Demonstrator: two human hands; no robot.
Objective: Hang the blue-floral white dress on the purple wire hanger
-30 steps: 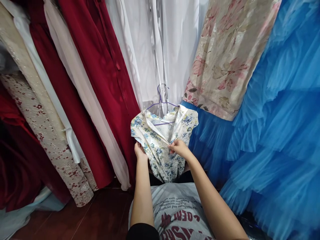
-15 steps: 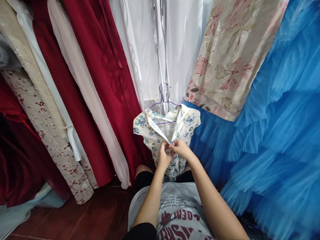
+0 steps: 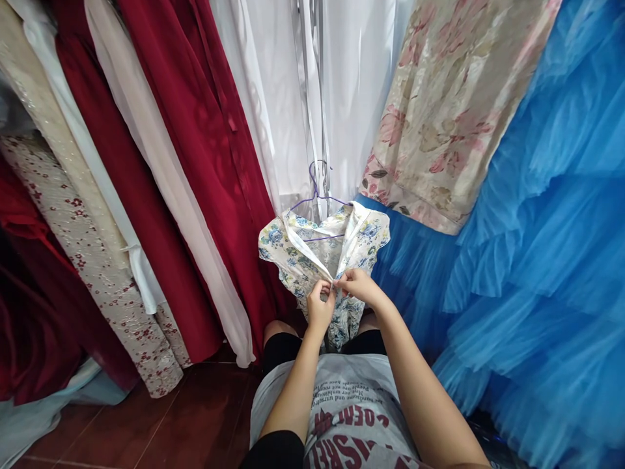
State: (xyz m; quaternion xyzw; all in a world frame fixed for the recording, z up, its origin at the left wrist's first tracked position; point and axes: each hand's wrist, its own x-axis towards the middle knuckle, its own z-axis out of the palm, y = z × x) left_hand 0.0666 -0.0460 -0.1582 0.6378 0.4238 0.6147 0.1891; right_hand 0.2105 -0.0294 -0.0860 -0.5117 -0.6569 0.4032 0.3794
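Note:
A white garment with a blue and yellow flower print (image 3: 295, 264) hangs on a purple wire hanger (image 3: 318, 189) in front of my knees. Its collar spreads into a V, and the front edges come together at my fingers. My left hand (image 3: 320, 305) pinches one front edge just below the V. Close beside it, my right hand (image 3: 355, 286) pinches the other edge, fingertips nearly touching those of the left. Any button or fastener between the fingers is too small to make out. The garment's lower part falls between my legs.
Dark red dresses (image 3: 190, 169) and a pale pink one (image 3: 161, 176) hang on the left. White cloth (image 3: 356, 98) hangs behind the hanger. To the right are a beige floral dress (image 3: 439, 130) and ruffled blue tulle (image 3: 537, 280). Reddish tiles (image 3: 195, 417) cover the floor.
My fingers have shifted slightly at the front edges, the right hand rising and moving a little apart from the left. Both hands stay at the same spot on the garment.

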